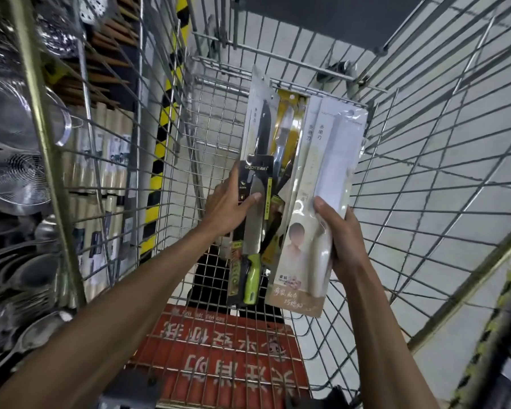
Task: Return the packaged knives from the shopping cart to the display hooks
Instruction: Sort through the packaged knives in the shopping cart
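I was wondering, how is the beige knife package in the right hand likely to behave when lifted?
The beige knife package is a long, flat card, so it probably flexes above the right hand, which grips its lower half. Its glossy film may be slippery. The knife inside likely adds weight.

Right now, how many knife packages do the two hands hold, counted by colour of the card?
Black card: 1
White card, black knife: 1
Yellow card: 1
Beige cards: 2
Total: 5 in view; others may be hidden.
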